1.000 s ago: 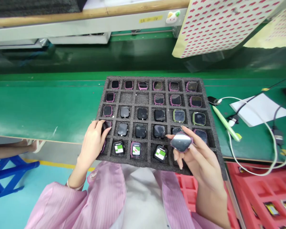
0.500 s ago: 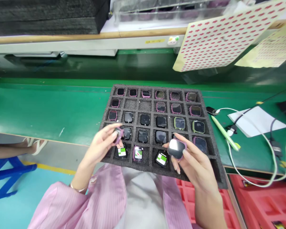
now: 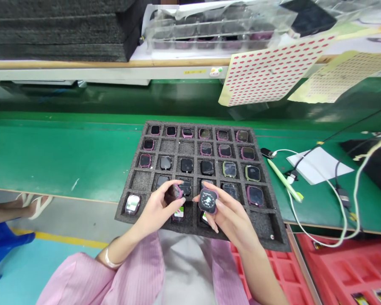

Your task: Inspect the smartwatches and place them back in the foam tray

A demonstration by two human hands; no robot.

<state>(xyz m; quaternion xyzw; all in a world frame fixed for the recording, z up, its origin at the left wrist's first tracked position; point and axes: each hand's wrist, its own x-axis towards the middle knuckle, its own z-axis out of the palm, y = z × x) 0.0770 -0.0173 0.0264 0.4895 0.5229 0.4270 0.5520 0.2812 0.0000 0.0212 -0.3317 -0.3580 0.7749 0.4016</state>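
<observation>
A black foam tray (image 3: pixel 274 235) with square pockets lies on the green bench, holding several small watch bodies with pink, black and green bezels. My left hand (image 3: pixel 157 209) is closed on a pink-edged watch body (image 3: pixel 174 192) lifted above the tray's near rows. My right hand (image 3: pixel 227 212) grips another watch body (image 3: pixel 208 200) whose round lit screen faces up. The two hands are close together over the tray's front middle. One watch with a lit white screen (image 3: pixel 132 203) sits in the near-left pocket.
A green pen (image 3: pixel 284 180), white cables (image 3: pixel 324 199) and a white paper (image 3: pixel 319 165) lie right of the tray. Red crates (image 3: pixel 343 267) sit below the bench edge. Sheets of red stickers (image 3: pixel 266 72) hang from the shelf behind. Another person's sandalled feet (image 3: pixel 31 203) are at the left.
My left hand lifted a pink watch body out of the tray's left side and carried it toward the middle. My right hand turned its watch so the lit screen shows. The view tilted up.
</observation>
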